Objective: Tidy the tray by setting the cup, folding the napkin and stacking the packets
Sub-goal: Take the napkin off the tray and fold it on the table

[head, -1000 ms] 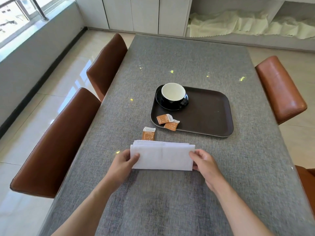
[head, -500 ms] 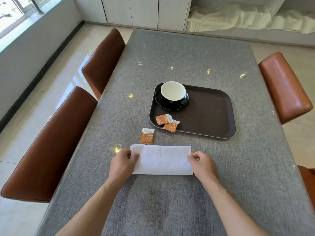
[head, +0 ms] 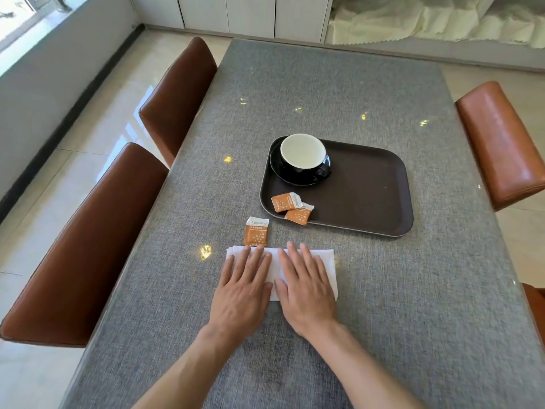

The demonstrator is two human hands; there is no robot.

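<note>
Napkin, folded into a white band, lies on the grey surface near the person, short of the brown tray. Both hands press it flat: the left hand and right hand lie side by side on it, fingers straight and released, gripping nothing.

Pressure that slides instead of bearing straight down would likely shear the layers, which already fan out slightly at the left end, and spoil the crease. The loose orange packet sits just beside the napkin's far edge, touching or nearly so, close to the left fingertips; a forward push could shove it or catch it under the fold. Two more packets overlap on the tray's near left corner, and the black cup stands on its saucer at the far left.

Bare surface lies open to the right of the napkin and toward the person. The left table edge and a brown chair are nearer.
</note>
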